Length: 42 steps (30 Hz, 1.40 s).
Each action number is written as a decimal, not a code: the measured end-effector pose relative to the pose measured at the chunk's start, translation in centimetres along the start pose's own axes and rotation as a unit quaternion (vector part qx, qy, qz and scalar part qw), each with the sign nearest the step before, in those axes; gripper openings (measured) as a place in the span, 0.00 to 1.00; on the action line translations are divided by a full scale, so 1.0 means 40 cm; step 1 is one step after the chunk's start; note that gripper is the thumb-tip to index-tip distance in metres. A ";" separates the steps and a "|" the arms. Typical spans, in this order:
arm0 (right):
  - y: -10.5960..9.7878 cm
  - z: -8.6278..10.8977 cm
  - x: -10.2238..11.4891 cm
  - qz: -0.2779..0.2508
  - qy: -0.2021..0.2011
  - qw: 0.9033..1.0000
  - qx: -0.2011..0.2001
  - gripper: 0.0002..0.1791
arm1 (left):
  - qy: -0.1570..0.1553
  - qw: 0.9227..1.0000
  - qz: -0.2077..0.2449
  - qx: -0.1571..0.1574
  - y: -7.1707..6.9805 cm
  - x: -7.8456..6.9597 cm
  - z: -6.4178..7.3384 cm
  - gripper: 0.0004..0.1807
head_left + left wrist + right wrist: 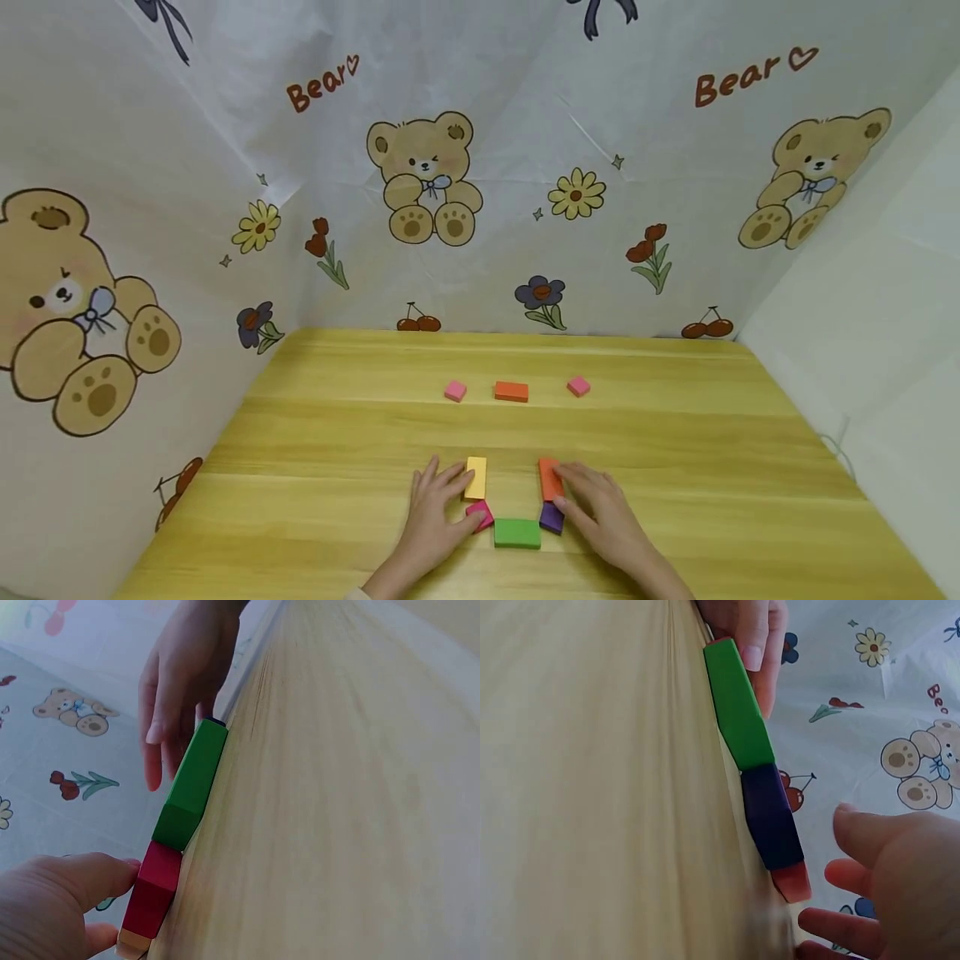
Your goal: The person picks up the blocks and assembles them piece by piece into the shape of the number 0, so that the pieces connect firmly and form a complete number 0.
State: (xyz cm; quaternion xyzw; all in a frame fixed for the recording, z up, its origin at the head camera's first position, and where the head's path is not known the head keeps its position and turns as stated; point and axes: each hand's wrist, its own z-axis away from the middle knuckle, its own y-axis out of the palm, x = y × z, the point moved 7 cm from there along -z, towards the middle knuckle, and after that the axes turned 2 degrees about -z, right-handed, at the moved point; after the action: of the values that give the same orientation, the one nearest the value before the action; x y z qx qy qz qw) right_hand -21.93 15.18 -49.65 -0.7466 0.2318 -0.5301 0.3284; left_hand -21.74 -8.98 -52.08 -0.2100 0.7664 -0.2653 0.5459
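My left hand (pixel 435 517) lies at the left of a group of blocks. Its fingertips touch the yellow block (pixel 476 478), and its thumb rests at the magenta block (pixel 480 516). A green rectangular block (pixel 517 533) lies at the near middle, between the magenta block and the purple block (pixel 551 517). Behind the purple one stands an orange-red block (pixel 551 479). My right hand (pixel 607 517) has its fingers extended beside these two. In the right wrist view its thumb and fingers (pixel 862 836) are spread apart from the purple block (pixel 771 816).
Farther back on the wooden table (pixel 675 433) lie a pink block (pixel 455 391), an orange block (pixel 512 392) and another pink block (pixel 578 386). A white sheet (pixel 495 275) printed with bears and flowers hangs behind the table and at its left.
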 end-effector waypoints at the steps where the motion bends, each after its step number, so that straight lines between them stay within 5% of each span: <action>1: -0.005 -0.004 -0.003 -0.002 0.007 1.000 0.000 0.23 | 0.000 1.000 0.002 0.002 0.003 0.000 0.002 0.31; 6: -0.069 -0.070 -0.016 0.016 -0.002 0.999 -0.031 0.21 | -0.001 1.000 0.007 0.007 0.014 -0.005 0.010 0.31; 12: -0.179 -0.240 -0.069 0.036 -0.043 0.993 -0.108 0.21 | 0.005 1.000 0.004 0.004 0.009 -0.015 0.005 0.31; 19: -0.185 -0.401 -0.185 0.010 0.026 1.000 0.006 0.28 | 0.009 1.000 0.001 -0.003 0.000 -0.015 -0.005 0.31; 26: -0.132 -0.415 -0.254 -0.080 0.120 0.984 0.106 0.34 | 0.002 1.000 0.010 0.002 0.002 -0.009 0.001 0.31; 34: -0.101 -0.410 -0.271 -0.115 0.135 0.978 0.106 0.30 | -0.005 1.000 0.013 0.007 -0.001 -0.002 0.005 0.32; 42: -0.102 -0.415 -0.280 -0.088 0.116 0.984 0.098 0.25 | 0.000 1.000 0.010 0.002 -0.002 0.000 0.001 0.31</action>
State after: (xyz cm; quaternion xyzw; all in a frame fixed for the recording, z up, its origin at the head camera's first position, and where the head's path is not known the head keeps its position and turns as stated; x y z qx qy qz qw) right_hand -41.32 21.67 -50.11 -0.6617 0.1488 -0.6602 0.3228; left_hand -21.72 -9.07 -52.04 -0.2011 0.7676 -0.2616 0.5494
